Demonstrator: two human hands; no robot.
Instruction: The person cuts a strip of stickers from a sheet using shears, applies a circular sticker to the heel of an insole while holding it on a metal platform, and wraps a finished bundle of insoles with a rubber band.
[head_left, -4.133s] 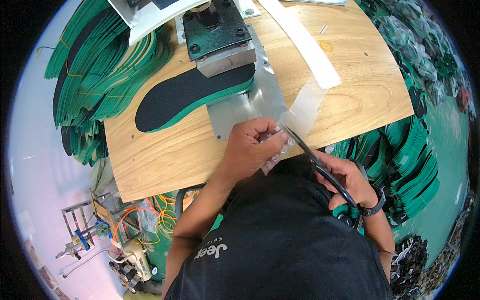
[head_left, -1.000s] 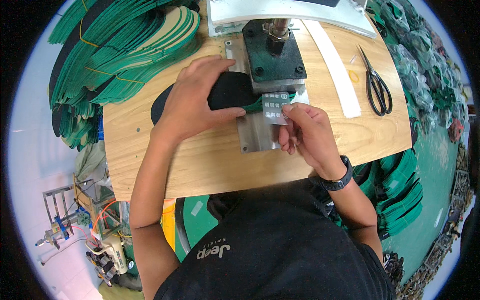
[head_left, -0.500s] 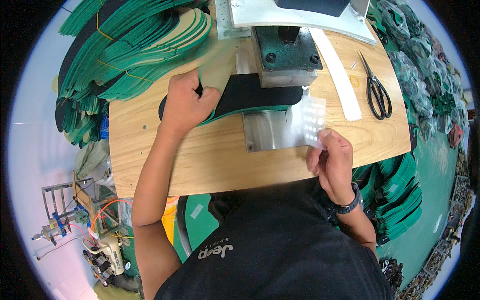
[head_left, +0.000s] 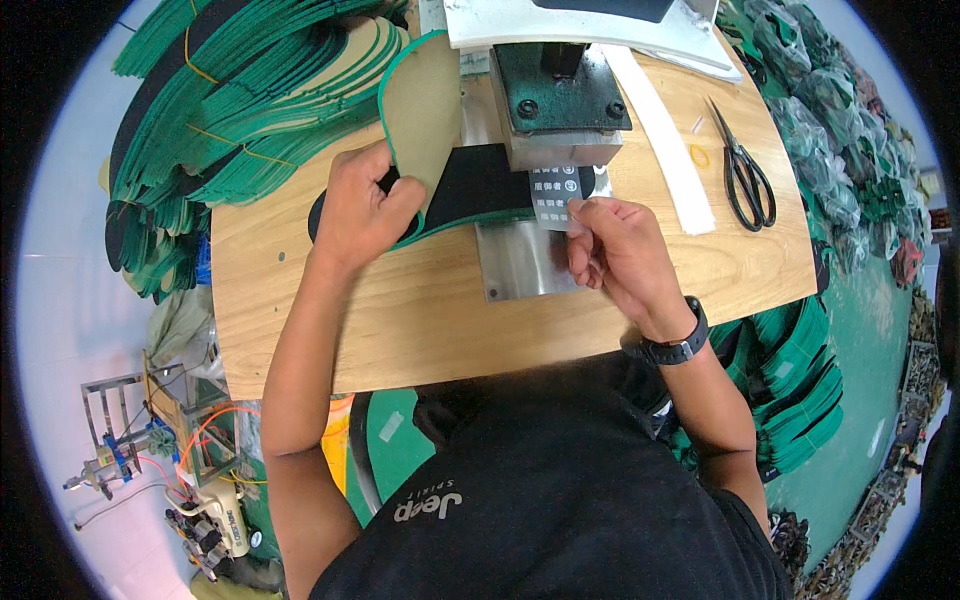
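My left hand (head_left: 362, 212) is closed around an insole (head_left: 425, 105) that stands raised, its beige underside and green edge showing. Under that hand, a black insole (head_left: 475, 185) with a green rim lies across the metal plate (head_left: 515, 268), its right end below the press block (head_left: 562, 100). Between thumb and fingers, my right hand (head_left: 628, 252) pinches a small clear transfer sheet (head_left: 556, 208) with rows of white marks. The sheet lies over the black insole, right at the front of the block, which covers its far part.
Bundled stacks of green and black insoles (head_left: 250, 110) fill the table's far left. Black scissors (head_left: 745, 180), a white strip (head_left: 660, 140) and a yellow rubber band (head_left: 699, 155) lie at right. More insole bundles (head_left: 790, 390) stand below the table's right edge.
My right hand has moved left and up, bringing the transfer sheet over the black insole by the block. The raised insole, blurred before, is now held steady in my left hand.
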